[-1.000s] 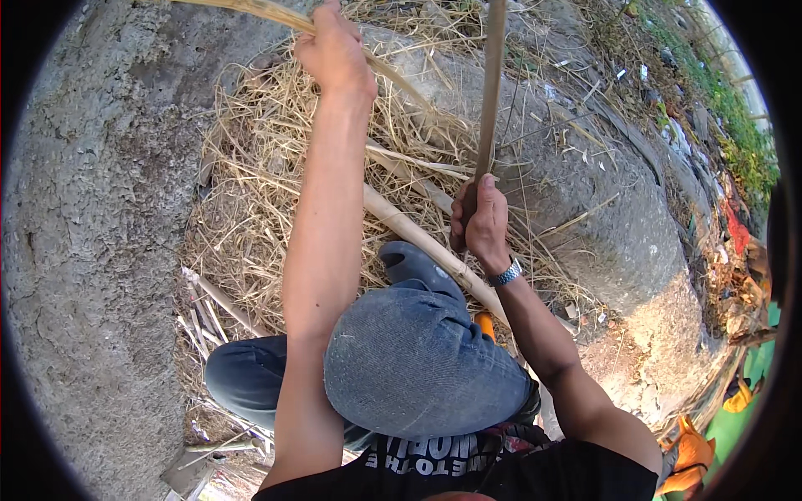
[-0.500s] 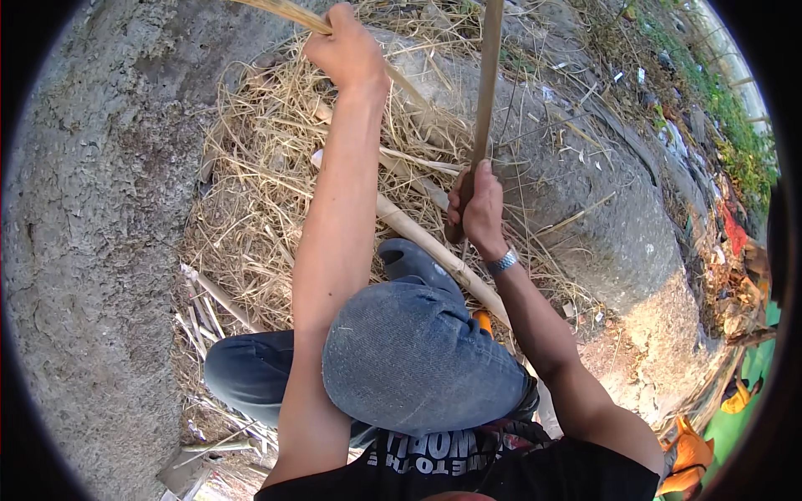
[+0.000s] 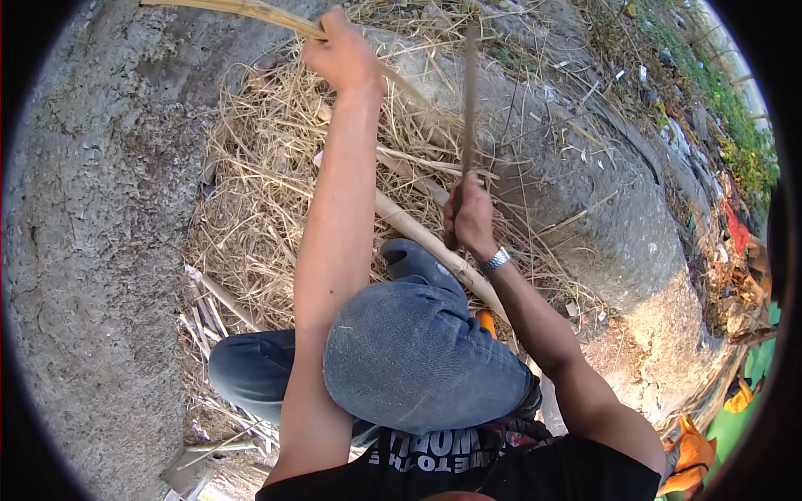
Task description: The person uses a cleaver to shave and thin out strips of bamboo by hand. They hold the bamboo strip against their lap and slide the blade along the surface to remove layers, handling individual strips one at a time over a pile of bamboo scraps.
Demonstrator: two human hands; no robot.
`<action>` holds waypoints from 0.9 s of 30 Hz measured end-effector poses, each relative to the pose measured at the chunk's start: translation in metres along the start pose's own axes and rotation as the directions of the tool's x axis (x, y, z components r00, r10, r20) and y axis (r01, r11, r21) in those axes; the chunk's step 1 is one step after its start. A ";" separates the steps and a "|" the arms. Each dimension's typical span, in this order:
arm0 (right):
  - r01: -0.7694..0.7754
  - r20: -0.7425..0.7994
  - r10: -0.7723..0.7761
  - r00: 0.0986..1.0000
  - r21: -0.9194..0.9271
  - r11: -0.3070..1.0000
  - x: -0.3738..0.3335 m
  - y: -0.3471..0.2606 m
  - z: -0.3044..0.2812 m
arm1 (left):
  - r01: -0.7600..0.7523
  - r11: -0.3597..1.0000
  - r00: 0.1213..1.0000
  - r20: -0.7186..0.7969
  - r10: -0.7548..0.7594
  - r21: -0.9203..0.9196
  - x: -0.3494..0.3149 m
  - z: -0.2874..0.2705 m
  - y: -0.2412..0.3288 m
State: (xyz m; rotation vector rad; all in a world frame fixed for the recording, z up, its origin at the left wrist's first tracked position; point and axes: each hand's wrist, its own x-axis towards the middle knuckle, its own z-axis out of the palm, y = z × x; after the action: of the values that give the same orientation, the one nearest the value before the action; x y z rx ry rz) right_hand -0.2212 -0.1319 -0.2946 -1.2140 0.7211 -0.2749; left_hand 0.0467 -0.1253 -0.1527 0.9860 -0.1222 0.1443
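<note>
My left hand (image 3: 344,57) is closed round a long, pale bamboo strip (image 3: 242,10) at the top of the view. The strip reaches out to the upper left, and its other end (image 3: 403,86) sticks out to the right below the fist. My right hand (image 3: 470,219), with a metal watch on the wrist, grips the dark handle of a machete (image 3: 469,100). Its long, narrow blade points up and away from me, slightly blurred, to the right of the strip and apart from it. Under both hands lies a heap of pale shavings (image 3: 259,159).
A thick bamboo pole (image 3: 418,234) crosses the shavings beside my bent knee (image 3: 409,359). A rough grey wall or slab (image 3: 92,250) stands on the left, a large rock (image 3: 585,209) on the right. Orange cloth (image 3: 692,455) lies at the lower right.
The machete has come left and a little toward me, its blade more upright and closer to the strip. My left hand has shifted slightly left, with more of the strip showing.
</note>
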 end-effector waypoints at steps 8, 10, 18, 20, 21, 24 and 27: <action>-0.357 0.081 0.351 0.933 0.078 0.931 -0.006 -0.057 -0.005 | -0.034 0.999 0.999 -0.007 0.034 0.007 0.010 -0.016 0.009; -0.072 0.040 0.068 0.997 0.129 0.989 -0.011 -0.067 -0.002 | 0.001 1.000 0.999 -0.033 0.000 0.020 0.006 -0.018 0.004; -0.394 0.029 0.401 0.915 -0.133 0.909 0.015 0.036 -0.015 | 0.000 0.999 0.992 -0.129 0.005 0.045 -0.005 -0.001 -0.006; -0.392 0.075 0.397 0.915 -0.079 0.917 0.017 0.001 0.006 | -0.089 0.992 0.981 -0.164 0.102 0.086 0.011 -0.008 0.006; -0.421 0.064 0.422 0.904 -0.030 0.907 0.003 -0.017 0.005 | -0.114 0.986 0.970 -0.203 0.136 0.118 0.005 -0.013 0.006; -0.178 0.046 0.179 0.983 -0.019 0.984 -0.004 -0.044 0.013 | -0.067 0.993 0.966 -0.244 0.088 0.095 0.005 -0.011 0.008; 0.007 0.061 -0.013 0.998 0.086 0.996 -0.018 -0.054 0.026 | -0.065 0.994 0.972 -0.220 0.083 0.086 0.013 -0.031 0.006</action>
State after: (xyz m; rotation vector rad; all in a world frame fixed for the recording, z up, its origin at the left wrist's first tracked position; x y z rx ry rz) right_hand -0.2086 -0.1210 -0.2342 -1.1398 0.6437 -0.2730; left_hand 0.0591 -0.0953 -0.1627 1.0371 0.0539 0.3298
